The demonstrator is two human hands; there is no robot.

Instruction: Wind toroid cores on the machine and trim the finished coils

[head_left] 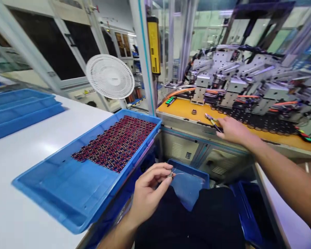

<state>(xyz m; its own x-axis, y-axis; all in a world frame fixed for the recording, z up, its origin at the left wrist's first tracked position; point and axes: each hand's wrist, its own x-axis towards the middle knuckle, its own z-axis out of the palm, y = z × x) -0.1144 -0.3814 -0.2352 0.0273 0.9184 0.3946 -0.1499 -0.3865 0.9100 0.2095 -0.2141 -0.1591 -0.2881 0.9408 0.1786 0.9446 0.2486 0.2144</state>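
Observation:
My left hand (151, 192) is low in front of my lap, its thumb and fingertips pinched on a small round part with thin wires (170, 174). The fingers partly cover that part. My right hand (230, 129) reaches to the front edge of the orange work surface (180, 108). Its fingers close around the handle end of small pliers (210, 118), whose head points away to the left. A small round metal piece (194, 111) stands on the surface left of the pliers.
A blue tray (64, 221) with packed rows of red-and-dark small parts (119, 141) sits on the white table (5, 193). Machine heads (233, 91) stand behind rows of dark round pieces (266, 122). A white fan (110, 76) and a lower blue bin (189, 183) are nearby.

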